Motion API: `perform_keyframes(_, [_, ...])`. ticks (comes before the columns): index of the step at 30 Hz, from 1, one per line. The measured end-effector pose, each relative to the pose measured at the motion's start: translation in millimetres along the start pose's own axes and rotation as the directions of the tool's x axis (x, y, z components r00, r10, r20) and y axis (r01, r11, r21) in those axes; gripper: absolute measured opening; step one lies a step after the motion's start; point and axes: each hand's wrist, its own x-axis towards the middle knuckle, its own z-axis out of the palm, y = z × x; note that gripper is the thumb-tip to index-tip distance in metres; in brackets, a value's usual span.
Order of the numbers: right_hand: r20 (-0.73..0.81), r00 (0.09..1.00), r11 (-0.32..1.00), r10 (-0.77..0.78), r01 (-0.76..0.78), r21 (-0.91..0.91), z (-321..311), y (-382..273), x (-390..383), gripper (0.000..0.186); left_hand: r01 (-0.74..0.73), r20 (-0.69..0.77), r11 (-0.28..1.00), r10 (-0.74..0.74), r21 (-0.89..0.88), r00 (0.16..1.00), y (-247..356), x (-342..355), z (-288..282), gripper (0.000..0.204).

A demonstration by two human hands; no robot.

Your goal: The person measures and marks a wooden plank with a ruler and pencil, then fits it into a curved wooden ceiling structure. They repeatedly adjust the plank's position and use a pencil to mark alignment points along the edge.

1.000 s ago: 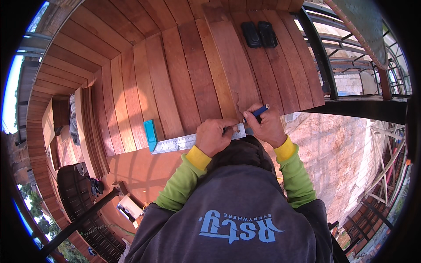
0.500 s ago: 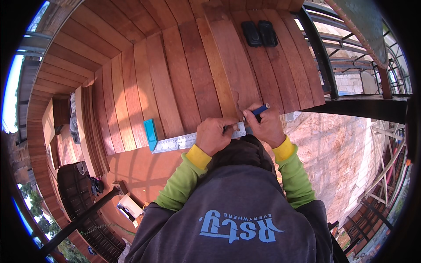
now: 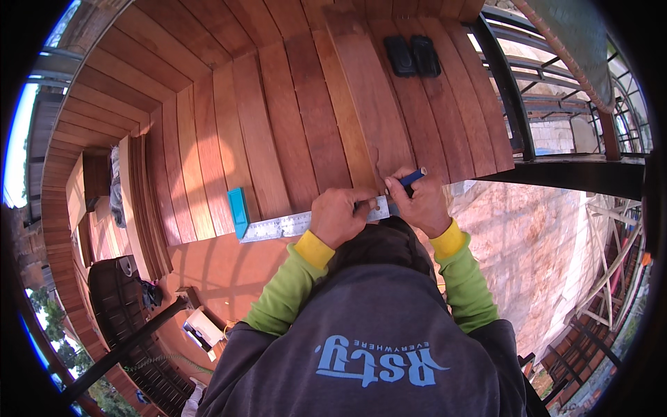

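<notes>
A steel square (image 3: pixel 278 226) with a turquoise handle (image 3: pixel 237 211) lies along the near edge of a reddish wooden plank surface (image 3: pixel 299 118). My left hand (image 3: pixel 338 214) grips the square's blade near its right end, thumb and fingers pressed on it. My right hand (image 3: pixel 423 204) holds a dark blue pencil (image 3: pixel 417 176) at the right end of the blade, beside a board (image 3: pixel 366 104) lying lengthwise on the planks. The pencil's tip is hidden by my fingers.
Two black objects (image 3: pixel 413 55) sit on the planks at the back. Stacked boards (image 3: pixel 141 208) stand at the left. Black metal railing and beams (image 3: pixel 577 167) run along the right, above a pale lower ground (image 3: pixel 514 257). A black bar (image 3: pixel 132 344) crosses the lower left.
My right hand and the pencil have shifted very slightly downward. My left hand and the square stay in place.
</notes>
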Motion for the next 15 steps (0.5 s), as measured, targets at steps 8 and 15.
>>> perform_keyframes(8, [0.031,0.999,0.999,-0.020,0.021,-0.024,-0.9,1.3,-0.7,0.017,-0.011,0.000,1.000,0.011,0.014,1.000,2.5,1.4,-2.0,0.016])
perform_keyframes(15, [0.005,1.000,0.998,-0.031,0.031,-0.053,-0.3,0.6,-1.2,0.015,-0.008,-0.004,1.000,0.008,0.006,1.000,3.4,1.5,-1.9,0.016])
